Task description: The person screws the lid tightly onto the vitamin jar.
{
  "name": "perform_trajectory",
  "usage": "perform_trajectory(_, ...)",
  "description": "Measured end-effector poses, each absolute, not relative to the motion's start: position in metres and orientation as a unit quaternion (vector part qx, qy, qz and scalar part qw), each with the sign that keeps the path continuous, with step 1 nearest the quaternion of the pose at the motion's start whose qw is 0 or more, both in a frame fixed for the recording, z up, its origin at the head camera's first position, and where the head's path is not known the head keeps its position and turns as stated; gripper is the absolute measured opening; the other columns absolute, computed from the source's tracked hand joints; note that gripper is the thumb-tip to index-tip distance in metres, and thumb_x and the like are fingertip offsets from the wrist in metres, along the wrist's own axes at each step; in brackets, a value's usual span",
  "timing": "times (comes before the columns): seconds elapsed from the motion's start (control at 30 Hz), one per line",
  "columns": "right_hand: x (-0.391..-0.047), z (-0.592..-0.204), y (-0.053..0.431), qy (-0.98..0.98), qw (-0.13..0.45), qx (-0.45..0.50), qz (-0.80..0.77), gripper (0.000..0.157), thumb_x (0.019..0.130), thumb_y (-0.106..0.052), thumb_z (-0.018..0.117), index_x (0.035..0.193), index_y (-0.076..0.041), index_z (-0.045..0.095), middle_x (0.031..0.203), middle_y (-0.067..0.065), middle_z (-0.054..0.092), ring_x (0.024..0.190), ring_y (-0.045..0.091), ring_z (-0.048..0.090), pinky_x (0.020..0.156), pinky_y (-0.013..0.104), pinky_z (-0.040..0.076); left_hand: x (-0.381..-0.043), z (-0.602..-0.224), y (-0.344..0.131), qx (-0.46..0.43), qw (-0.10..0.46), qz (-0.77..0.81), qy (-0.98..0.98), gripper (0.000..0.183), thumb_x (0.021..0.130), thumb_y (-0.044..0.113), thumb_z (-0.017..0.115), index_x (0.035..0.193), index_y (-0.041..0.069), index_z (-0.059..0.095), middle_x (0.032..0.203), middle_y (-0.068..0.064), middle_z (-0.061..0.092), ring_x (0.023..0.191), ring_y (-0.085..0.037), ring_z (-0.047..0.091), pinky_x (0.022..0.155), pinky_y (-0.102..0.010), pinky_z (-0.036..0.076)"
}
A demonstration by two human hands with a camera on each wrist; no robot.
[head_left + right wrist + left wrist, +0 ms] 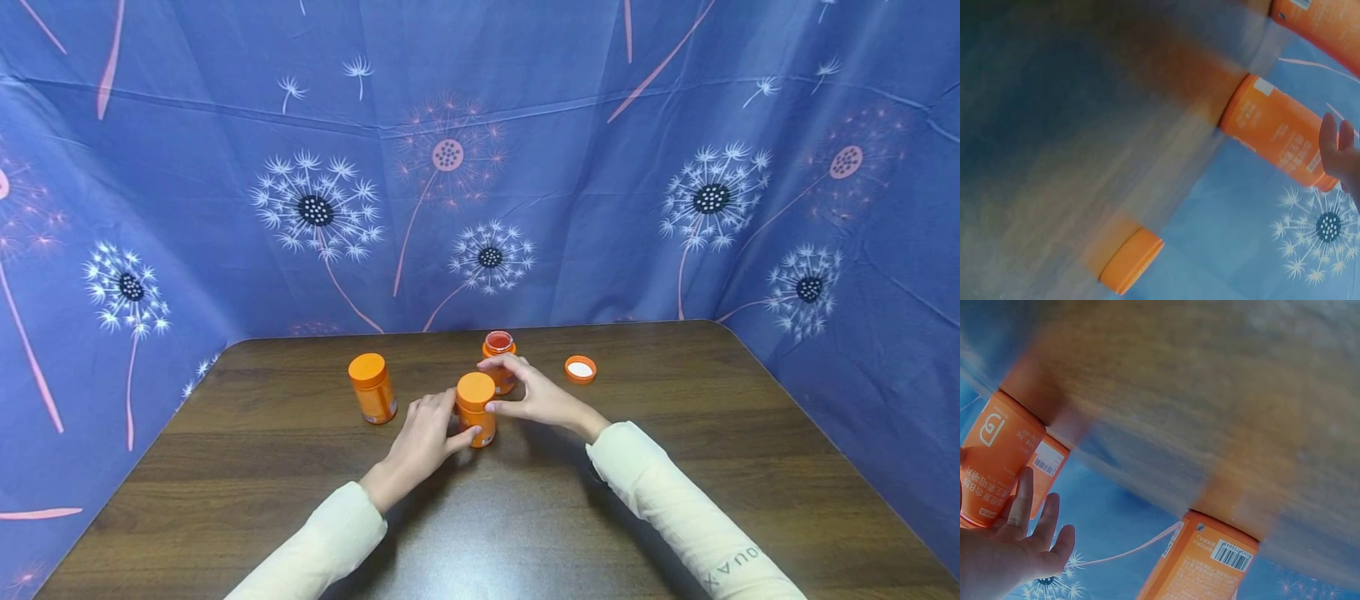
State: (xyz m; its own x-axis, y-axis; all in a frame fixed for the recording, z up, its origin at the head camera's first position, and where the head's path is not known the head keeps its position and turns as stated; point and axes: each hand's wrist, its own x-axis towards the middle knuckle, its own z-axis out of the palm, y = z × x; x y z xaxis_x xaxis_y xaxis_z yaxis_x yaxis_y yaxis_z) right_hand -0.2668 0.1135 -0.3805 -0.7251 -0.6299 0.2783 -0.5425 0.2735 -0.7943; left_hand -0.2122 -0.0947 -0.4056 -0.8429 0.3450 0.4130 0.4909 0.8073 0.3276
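A capped orange bottle (477, 417) stands upright near the middle of the wooden table. My left hand (423, 433) holds it from the left, thumb at the front and fingers at the far side. Around its orange lid arches my right hand (536, 396), thumb by the lid's right side and fingers behind it; firm contact is not plain. Just behind stands an uncapped orange bottle (498, 343), partly hidden by the right hand. In the right wrist view, right-hand fingers (1330, 140) show near this uncapped bottle (1275, 128).
Another capped orange bottle (372, 389) stands to the left of my left hand. A loose orange lid (581, 370) lies inside-up at the right, its white lining showing. Blue dandelion-print cloth (570, 167) hangs behind the table (675, 392) and along its sides.
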Motion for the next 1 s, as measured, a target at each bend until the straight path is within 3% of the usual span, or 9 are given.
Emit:
perform_trajectory(0.17,-0.264,-0.37,0.116,0.789,0.058,-0.404,-0.459,0.051,0.084,-0.012,0.064,0.131,-0.012,0.044,0.133,0.01,0.045,0.111,0.027,0.046,0.09,0.031,0.044,-0.212,-0.405,-0.095,-0.219,0.164,-0.216,-0.937,0.044,0.079,0.042,0.067,0.106,0.011,0.052,0.089,-0.004,0.064,0.088,-0.02,0.059,0.087,-0.046,0.041)
perform_trajectory(0.37,-0.254,-0.351,0.116,0.782,0.075,-0.42,-0.454,0.048,0.086,-0.006,0.06,0.131,-0.004,0.045,0.135,0.014,0.045,0.119,0.028,0.041,0.092,0.036,0.041,-0.213,-0.405,-0.095,-0.218,0.163,-0.214,-0.938,0.044,0.08,0.043,0.066,0.107,0.011,0.052,0.09,-0.002,0.063,0.09,-0.021,0.059,0.087,-0.046,0.041)
perform_trajectory(0.57,-0.252,-0.349,0.114,0.787,0.068,-0.42,-0.447,0.044,0.086,-0.006,0.06,0.128,-0.003,0.048,0.131,0.013,0.048,0.119,0.025,0.042,0.09,0.026,0.041,-0.213,-0.406,-0.095,-0.22,0.165,-0.214,-0.937,0.045,0.079,0.043,0.066,0.107,0.011,0.051,0.09,-0.003,0.063,0.09,-0.021,0.059,0.087,-0.047,0.041)
perform_trajectory(0.67,-0.253,-0.351,0.114,0.789,0.055,-0.419,-0.446,0.044,0.084,-0.006,0.062,0.126,-0.001,0.05,0.127,0.013,0.05,0.116,0.027,0.043,0.088,0.027,0.042,-0.213,-0.406,-0.095,-0.219,0.164,-0.214,-0.938,0.045,0.079,0.043,0.066,0.107,0.01,0.051,0.089,-0.004,0.064,0.09,-0.021,0.059,0.087,-0.047,0.041)
perform_trajectory(1.0,-0.27,-0.384,0.11,0.804,0.014,-0.369,-0.466,0.045,0.076,-0.015,0.073,0.116,-0.015,0.053,0.113,0.002,0.053,0.104,0.03,0.047,0.085,0.036,0.044,-0.214,-0.408,-0.096,-0.223,0.174,-0.213,-0.935,0.044,0.079,0.042,0.067,0.106,0.01,0.052,0.089,-0.004,0.064,0.088,-0.021,0.059,0.086,-0.047,0.042)
